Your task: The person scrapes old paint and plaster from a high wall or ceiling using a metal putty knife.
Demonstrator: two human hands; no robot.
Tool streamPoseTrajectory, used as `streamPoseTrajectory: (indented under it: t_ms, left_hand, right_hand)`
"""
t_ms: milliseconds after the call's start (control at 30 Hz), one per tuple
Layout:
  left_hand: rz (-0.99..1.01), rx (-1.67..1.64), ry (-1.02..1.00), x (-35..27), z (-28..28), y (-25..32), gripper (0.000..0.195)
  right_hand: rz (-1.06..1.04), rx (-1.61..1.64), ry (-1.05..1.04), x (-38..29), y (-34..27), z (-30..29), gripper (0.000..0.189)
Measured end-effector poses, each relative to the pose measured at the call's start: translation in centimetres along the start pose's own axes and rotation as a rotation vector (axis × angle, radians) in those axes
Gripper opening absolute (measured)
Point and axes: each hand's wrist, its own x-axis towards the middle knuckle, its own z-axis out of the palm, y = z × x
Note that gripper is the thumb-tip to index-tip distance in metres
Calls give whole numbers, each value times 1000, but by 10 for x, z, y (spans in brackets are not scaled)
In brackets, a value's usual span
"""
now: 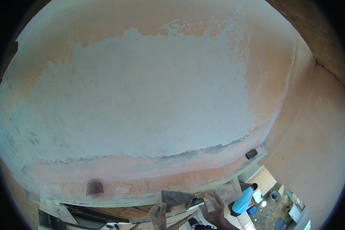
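In the head view, my right hand [214, 209] grips a putty knife by its handle at the bottom, right of centre. The knife's wide dark metal blade [175, 198] points left, in front of the wall's lower edge. My left hand [158, 215] is at the blade's lower left corner, thumb up and fingers curled. Whether it grips the blade or only touches it cannot be made out. Both hands look dusted with pale residue. Before me spreads a wall [149, 95] with a large pale grey-white coat, ragged at its borders over a peach-coloured surface.
Two dark brown fittings, a left one [94, 188] and a right one [251, 154], sit on the wall's lower band. Below is a wooden panelled door [123, 212]. A person in a blue shirt [243, 201] is far below at right, near a bucket [273, 195].
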Motion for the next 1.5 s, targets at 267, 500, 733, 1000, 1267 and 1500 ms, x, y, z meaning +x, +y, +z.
streamPoseTrajectory:
  t_ms: [267,500,733,1000,1267,1500]
  left_hand:
    - [-177,-368,-49,-8,21,15,14]
    - [-251,-258,-221,-32,43,16,13]
    - [-257,139,-340,-35,30,9,20]
    - [-262,287,-491,-42,32,7,21]
    - [-291,-246,-270,-39,49,11,15]
    - [-217,-193,-178,-30,48,8,17]
  right_hand:
    - [662,685,-334,4,-9,18,56]
    - [595,615,-192,18,-10,11,43]
    - [702,819,-73,2,0,14,29]
    - [734,882,191,5,13,2,26]
    - [742,730,17,4,16,-4,24]
    - [667,552,-247,1,-5,1,26]
